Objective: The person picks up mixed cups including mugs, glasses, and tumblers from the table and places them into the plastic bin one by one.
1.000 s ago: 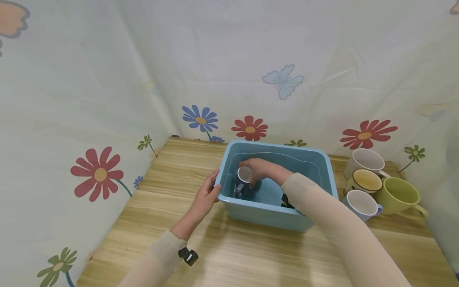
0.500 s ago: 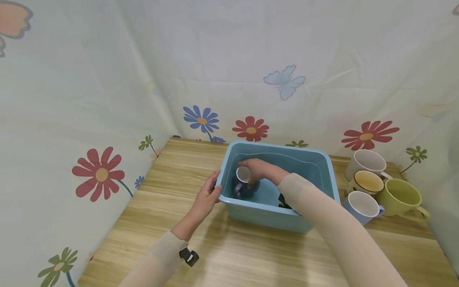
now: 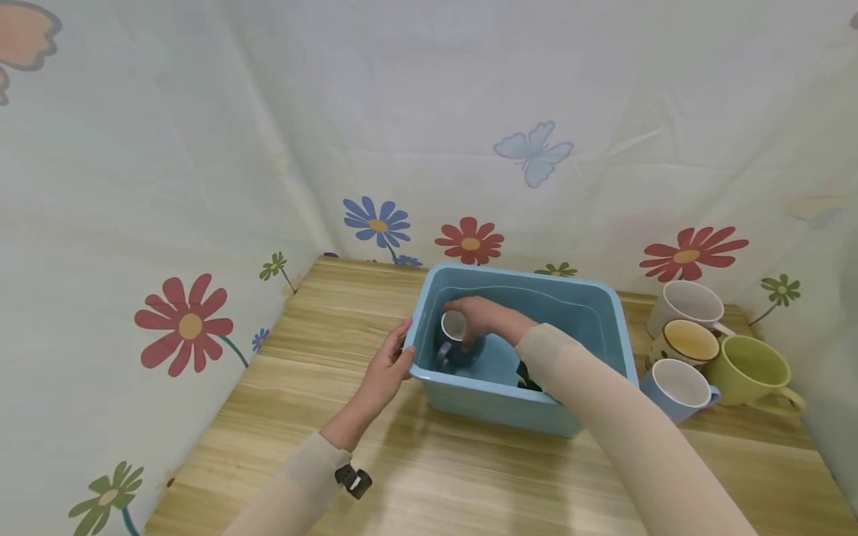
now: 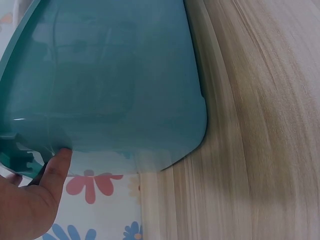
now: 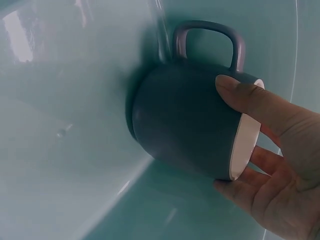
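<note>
Inside the light blue plastic bin [image 3: 503, 417] a dark blue mug [image 5: 185, 120] with a white inside stands at the left end, its handle toward the front. My right hand [image 3: 477, 320] grips this mug at the rim; in the right wrist view the thumb lies on the outer wall near the handle and the fingers on the opposite side. My left hand [image 3: 385, 366] holds the bin's left rim, seen also from outside in the left wrist view, where a finger [image 4: 59, 167] presses under the edge.
Right of the bin several mugs stand close together: a white mug [image 3: 690, 301], a yellow mug [image 3: 689, 342], a light blue mug [image 3: 677, 394] and a green mug [image 3: 744, 372]. A dark object [image 3: 526, 378] in the bin is partly hidden by the right sleeve. Behind hangs a floral curtain [image 3: 402, 112].
My right hand and the dark blue mug have shifted slightly left in the bin, and the right forearm has moved a little left too. My left hand keeps its place on the rim.
</note>
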`<state>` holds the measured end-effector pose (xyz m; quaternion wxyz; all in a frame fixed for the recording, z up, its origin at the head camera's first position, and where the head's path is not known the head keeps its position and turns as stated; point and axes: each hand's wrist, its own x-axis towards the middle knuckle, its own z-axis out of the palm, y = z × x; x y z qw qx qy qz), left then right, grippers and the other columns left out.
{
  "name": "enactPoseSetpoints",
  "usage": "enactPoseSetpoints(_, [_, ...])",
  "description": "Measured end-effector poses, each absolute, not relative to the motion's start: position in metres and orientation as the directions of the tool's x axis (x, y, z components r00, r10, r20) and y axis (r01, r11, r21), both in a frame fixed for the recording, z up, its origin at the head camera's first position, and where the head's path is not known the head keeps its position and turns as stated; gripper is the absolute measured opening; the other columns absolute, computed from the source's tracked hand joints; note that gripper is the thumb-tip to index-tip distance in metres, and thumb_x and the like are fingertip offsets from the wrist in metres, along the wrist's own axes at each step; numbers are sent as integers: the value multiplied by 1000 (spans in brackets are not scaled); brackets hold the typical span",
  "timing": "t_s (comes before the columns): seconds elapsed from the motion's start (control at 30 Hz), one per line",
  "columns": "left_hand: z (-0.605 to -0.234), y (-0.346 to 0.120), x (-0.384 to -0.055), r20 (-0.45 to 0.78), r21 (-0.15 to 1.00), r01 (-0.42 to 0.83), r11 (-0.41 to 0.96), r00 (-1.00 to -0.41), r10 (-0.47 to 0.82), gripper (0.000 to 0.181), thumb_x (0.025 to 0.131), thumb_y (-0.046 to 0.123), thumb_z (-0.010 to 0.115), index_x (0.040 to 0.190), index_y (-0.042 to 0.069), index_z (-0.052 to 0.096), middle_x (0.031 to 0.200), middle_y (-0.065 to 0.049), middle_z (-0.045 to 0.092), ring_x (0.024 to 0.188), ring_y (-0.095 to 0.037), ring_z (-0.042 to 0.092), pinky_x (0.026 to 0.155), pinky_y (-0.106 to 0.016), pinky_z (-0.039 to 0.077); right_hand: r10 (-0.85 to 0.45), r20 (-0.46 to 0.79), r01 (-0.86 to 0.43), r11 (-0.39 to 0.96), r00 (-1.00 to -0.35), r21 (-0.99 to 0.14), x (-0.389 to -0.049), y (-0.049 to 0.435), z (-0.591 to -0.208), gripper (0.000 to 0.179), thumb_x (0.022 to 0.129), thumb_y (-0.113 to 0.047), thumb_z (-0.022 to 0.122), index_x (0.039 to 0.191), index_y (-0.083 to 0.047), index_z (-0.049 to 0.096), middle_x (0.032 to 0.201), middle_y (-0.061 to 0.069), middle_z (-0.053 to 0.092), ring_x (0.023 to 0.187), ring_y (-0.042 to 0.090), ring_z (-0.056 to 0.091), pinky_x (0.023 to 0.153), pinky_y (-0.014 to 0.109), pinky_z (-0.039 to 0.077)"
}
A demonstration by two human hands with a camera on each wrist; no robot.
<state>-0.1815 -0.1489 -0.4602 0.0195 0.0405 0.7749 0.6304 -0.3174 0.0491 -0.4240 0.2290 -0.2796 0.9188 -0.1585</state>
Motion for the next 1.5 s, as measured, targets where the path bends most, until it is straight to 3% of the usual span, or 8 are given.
enactPoseSetpoints(0.7, [-459,-149,-180,30,973,48,228,-996,79,55,105,11,44,159,6,32,159,-28,42,133,-47,55,88,-43,60,-583,-330,-436,794,-742,-424,-320,45,-428,80,81,-7,85,152,-15,49,151,14,56,134,33,53,119,54,41])
enactPoseSetpoints(1.1, [-460,-149,-179,26,974,43,222,-996,81,55,106,10,43,160,5,31,158,-29,42,133,-48,54,91,-47,60,-581,-373,-402,794,-724,-457,-320,47,-428,82,84,-10,84,155,-19,45,156,13,50,138,34,49,121,56,37])
enactPoseSetpoints(1.5, [-458,-149,-180,24,978,41,204,-996,88,56,106,11,43,160,5,30,157,-29,42,134,-48,53,92,-45,60,-588,-348,-483,804,-730,-346,-317,43,-422,83,82,-16,87,154,-19,47,153,11,55,136,32,52,121,54,38])
